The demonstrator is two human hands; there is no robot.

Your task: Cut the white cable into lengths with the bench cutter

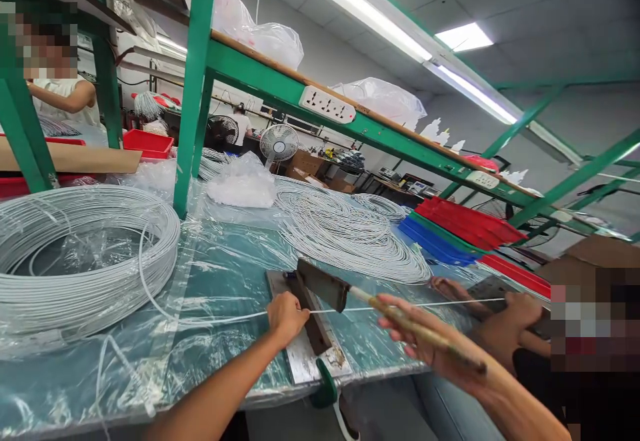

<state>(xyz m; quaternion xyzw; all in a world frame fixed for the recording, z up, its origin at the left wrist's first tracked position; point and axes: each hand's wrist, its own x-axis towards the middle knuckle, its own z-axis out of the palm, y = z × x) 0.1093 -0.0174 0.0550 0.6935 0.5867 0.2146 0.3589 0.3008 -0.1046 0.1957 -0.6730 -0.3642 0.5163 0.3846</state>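
My left hand [287, 318] is closed in a pinch on a white cable [220, 322] over a bench-mounted lever cutter [315, 324]. The cutter's broad dark blade [323, 284] is raised and tilted above its metal base. Loosely wrapped round the cutter's long worn handle [420, 331] is my right hand [425, 344]. Leftward, the cable runs back to a large coil [90, 294]. To the right it stretches past the blade to a co-worker's hand [523, 311], which grips it; another hand [450, 289] of a person lies beside it.
A green clamp [325, 384] sits at the table's front edge below the cutter. Loose cable loops [350, 234] and a plastic bag [243, 181] lie behind. Stacked red and blue trays [440, 241] stand at back right. A green post [195, 94] rises near the coil.
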